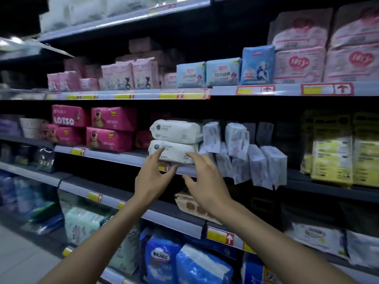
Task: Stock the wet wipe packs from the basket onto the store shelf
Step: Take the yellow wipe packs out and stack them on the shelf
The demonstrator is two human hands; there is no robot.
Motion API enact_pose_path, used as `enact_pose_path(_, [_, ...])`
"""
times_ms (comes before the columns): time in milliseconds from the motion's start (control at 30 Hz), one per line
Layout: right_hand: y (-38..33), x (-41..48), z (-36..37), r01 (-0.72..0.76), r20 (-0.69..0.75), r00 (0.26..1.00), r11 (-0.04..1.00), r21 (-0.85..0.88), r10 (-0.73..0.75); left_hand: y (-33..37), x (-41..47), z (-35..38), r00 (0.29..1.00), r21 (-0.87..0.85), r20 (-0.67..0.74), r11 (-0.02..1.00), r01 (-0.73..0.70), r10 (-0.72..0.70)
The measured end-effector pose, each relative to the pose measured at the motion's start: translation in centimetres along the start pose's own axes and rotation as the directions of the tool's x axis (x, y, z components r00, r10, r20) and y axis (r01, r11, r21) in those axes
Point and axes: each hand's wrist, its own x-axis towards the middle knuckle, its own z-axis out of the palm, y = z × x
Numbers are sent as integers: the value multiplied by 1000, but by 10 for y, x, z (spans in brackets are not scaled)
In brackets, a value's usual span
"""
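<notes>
Two white wet wipe packs lie stacked on the middle shelf (114,155): the upper pack (176,131) sits on the lower pack (174,153). My left hand (152,178) reaches toward the lower pack with fingers spread, the index fingertip touching its front left. My right hand (205,183) is just in front of the pack's right end, fingers spread and relaxed, holding nothing. The basket is out of view.
Several white packs (256,158) stand and lean to the right of the stack. Pink Lotso packs (108,128) fill the shelf to the left, yellow packs (332,156) the right. More goods line the shelves above and below. Pale floor shows at the lower left.
</notes>
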Motion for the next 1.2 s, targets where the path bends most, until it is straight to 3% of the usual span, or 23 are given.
enact_pose_path(133, [-10,35,47,-75,10,997,997,-25,76,-32,36,12,1000,129,-2,992,-1,1])
enact_pose_path(367, [1,81,106,-298,-19,954,954,-24,298,-58,88,61,987,230,153,973,2,-39])
enact_pose_path(567, [0,94,124,-297,-35,955,953,-68,295,-72,101,72,993,179,102,983,41,-60])
enact_pose_path(733, [-3,94,109,-310,-166,944,938,-158,284,-78,102,58,997,66,-72,997,42,-37])
enact_pose_path(833, [-3,100,103,-336,-218,926,936,-107,308,-79,116,49,989,4,-143,999,44,-43])
enact_pose_path(1067, [5,120,113,-255,-251,938,967,-26,241,-69,115,58,994,89,-79,994,-70,77])
enact_pose_path(1200, [10,125,111,-259,-209,947,965,-39,246,-70,113,63,998,168,-42,985,-45,53])
